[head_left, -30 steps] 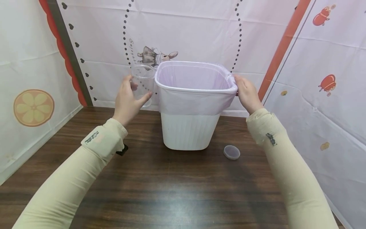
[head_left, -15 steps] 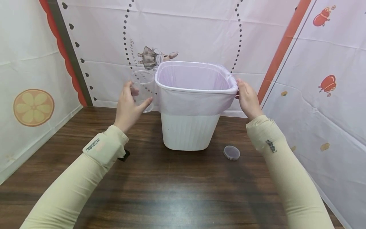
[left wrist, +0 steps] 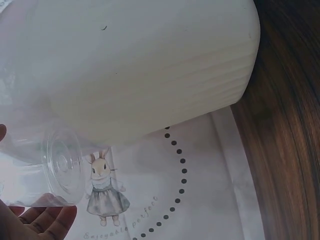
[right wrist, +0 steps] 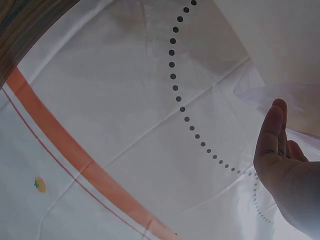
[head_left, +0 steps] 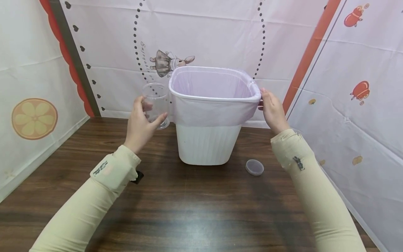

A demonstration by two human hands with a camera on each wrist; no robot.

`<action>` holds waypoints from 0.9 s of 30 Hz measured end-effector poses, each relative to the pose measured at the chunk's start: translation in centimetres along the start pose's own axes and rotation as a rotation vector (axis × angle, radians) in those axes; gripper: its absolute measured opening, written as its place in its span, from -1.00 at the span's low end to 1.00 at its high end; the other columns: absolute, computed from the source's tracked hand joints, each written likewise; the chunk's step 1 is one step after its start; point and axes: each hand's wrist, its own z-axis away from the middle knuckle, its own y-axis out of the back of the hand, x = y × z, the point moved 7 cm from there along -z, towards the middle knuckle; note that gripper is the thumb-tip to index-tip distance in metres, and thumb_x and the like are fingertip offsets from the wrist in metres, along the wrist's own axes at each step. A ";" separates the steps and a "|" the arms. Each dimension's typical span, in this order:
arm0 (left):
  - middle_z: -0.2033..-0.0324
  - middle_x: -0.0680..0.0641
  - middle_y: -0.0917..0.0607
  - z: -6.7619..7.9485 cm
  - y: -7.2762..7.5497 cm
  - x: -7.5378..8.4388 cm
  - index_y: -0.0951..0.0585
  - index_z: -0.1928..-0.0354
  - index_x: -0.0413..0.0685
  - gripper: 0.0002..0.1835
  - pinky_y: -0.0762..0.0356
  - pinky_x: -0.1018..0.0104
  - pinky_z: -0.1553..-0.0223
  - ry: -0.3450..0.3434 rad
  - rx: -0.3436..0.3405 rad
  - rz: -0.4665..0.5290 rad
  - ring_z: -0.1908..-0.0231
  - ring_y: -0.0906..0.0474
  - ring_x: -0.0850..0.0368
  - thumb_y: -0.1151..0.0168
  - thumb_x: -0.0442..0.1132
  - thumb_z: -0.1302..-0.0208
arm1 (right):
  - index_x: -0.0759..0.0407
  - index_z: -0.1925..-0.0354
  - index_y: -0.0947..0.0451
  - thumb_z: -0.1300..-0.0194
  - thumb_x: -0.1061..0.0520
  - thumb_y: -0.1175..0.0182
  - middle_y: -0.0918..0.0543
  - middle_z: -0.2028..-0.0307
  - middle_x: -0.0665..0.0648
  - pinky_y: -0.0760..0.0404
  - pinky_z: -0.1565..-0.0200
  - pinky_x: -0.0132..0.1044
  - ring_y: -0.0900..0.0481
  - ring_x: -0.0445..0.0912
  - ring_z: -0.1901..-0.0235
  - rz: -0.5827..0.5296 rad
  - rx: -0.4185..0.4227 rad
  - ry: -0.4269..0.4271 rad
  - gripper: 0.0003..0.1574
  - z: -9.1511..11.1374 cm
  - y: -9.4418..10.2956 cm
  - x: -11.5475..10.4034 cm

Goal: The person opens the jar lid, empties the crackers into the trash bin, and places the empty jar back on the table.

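A clear plastic cup [head_left: 155,105] is held upright in my left hand [head_left: 140,122], thumb on the near side and fingers round the far side. It hangs above the table, just left of the white trash bin [head_left: 206,145]. The left wrist view shows the base of the cup [left wrist: 65,165] close to the bin wall. A thin purplish-white bag [head_left: 214,112] lines the bin and folds over its rim. My right hand [head_left: 274,112] touches the bin's right side just below the rim. In the right wrist view the fingers [right wrist: 272,127] look mostly straight against the bag.
A small round translucent lid-like disc [head_left: 254,167], perhaps more than one stacked, lies on the dark wood table [head_left: 189,203] right of the bin. Printed white cloth [head_left: 207,35] hangs behind and on both sides.
My left hand has lowered the cup beside the bin. My right hand has slid slightly down at the bin's right rim. The bin and the disc have stayed in place.
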 end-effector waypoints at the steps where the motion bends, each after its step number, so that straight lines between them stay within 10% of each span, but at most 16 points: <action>1: -0.05 -0.31 -0.50 0.1 0.0 0.0 -0.16 -0.34 -0.26 -0.16 -0.52 -0.07 -0.06 0.000 0.000 0.003 -0.05 -0.47 -0.17 -0.36 -0.05 -0.17 | 0.28 -0.33 -0.29 -0.54 -0.20 0.41 -0.52 -0.14 0.36 -0.54 -0.08 -0.11 -0.52 -0.17 0.14 -0.002 0.001 0.000 -0.25 0.0 0.0 0.0; 27: -0.01 -0.31 -0.48 2.6 -0.5 -1.0 -0.21 -0.28 -0.29 -0.20 -0.41 -0.07 -0.01 -0.013 -0.014 -0.039 0.00 -0.45 -0.20 -0.39 -0.06 -0.14 | 0.35 -0.35 -0.20 -0.54 -0.20 0.46 -0.44 -0.21 0.42 -0.49 -0.12 -0.14 -0.50 0.04 -0.04 -0.096 -0.014 -0.031 -0.22 2.6 -1.2 1.9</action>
